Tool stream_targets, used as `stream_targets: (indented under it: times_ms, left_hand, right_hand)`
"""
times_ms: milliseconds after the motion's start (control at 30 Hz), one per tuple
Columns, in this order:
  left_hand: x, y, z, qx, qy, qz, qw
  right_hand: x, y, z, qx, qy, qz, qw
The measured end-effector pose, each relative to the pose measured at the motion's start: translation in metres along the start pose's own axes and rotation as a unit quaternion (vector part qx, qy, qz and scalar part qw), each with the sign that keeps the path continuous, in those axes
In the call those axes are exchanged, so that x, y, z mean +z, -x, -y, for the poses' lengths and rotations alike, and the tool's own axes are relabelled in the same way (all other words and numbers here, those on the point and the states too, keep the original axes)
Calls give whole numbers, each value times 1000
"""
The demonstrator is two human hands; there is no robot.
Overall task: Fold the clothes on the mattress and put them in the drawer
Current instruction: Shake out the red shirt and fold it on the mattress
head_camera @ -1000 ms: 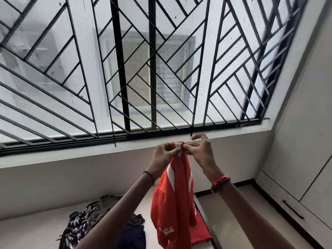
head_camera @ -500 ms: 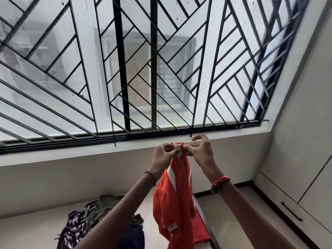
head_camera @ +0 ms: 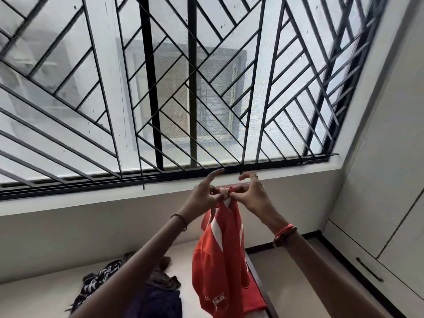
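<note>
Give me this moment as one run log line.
step: fold | red shirt: held up | left hand: pinches shirt top | right hand: pinches shirt top | clothes pile: on mattress | drawer: shut

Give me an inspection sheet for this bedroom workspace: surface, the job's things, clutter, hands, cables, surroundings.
Surface: pale mattress, partly covered by clothes.
Job's things: red shirt held up, hanging down; unfolded clothes pile on the mattress; drawer at right, looks closed.
Clutter: nothing seen.
Hands: left hand and right hand pinch the red shirt's top, close together.
Cables: nothing seen.
Surroundings: window grille ahead; white wardrobe at right.
</note>
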State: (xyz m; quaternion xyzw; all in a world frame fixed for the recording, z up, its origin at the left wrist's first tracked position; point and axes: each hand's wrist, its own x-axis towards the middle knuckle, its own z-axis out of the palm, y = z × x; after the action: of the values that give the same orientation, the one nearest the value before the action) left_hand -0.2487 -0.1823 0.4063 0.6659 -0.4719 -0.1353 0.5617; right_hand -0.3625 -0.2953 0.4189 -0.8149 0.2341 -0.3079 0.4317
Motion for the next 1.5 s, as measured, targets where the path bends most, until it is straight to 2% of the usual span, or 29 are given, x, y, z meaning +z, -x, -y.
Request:
stream_targets:
  times_ms: [100,167,233,300,367,433,500,633,767,867,967,1133,1500]
  left_hand:
    - [-17,-9,-5,55,-227,64,970]
    - [-25,-13,-6,118,-364,68,921]
    - [-31,-17,-5,208,-441,52,871]
    - [-36,-21,-6,252,-422,79,867]
    - [-37,-26,-8,257,-338,139,895]
    - [-36,-27,-10,211,-268,167,925]
    - [-36,-26,-7,183,-228,167,942]
    - [-28,-20,-9,191,-199,126,953]
    - [-20,-18,-7,255,-239,60,935]
    - [-16,-16,-7,270,-306,-5,913]
    - [-13,-15,-10,272,-304,-35,912]
    - [-15,-16,-22,301,-258,-30,918]
    - [-16,-12,-44,303,-237,-35,922]
  right_hand:
    - [0,0,1,-2,-3,14,1000]
    - [-2,0,3,-6,-10,19,1000]
    - [-4,0,6,-15,-7,20,1000]
    - [-5,1,9,-21,-3,28,999]
    - [-6,2,10,-27,-6,40,999]
    - [-7,4,12,-36,-11,39,999]
    - [-9,4,16,-47,-12,29,998]
    - [-16,6,25,-95,15,-7,995]
    - [-16,7,28,-154,0,-34,987]
    - [-15,7,24,-181,-31,-48,982]
    - [-17,8,22,-187,-73,-44,979]
    - [-22,11,25,-211,-127,-58,968]
    - [-16,4,30,-265,-39,-124,955]
